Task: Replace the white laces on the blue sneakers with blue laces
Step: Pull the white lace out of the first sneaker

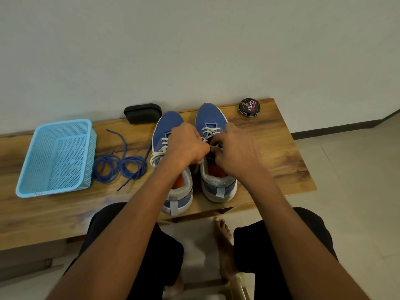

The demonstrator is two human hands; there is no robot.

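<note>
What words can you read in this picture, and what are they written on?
"Cherry": in big white letters on the lid of the round black tin at the far right of the wooden table.
Small white words run around the tin's rim, too tiny to read.
A small dark mark sits on the front rim of the light blue basket, too blurred to read.
Nothing else shows readable writing.

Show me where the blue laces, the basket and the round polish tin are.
blue laces (121, 165): head view, on the coiled loops.
basket (54, 192): head view, on its near rim.
polish tin (249, 107): head view, on its lid.
</note>
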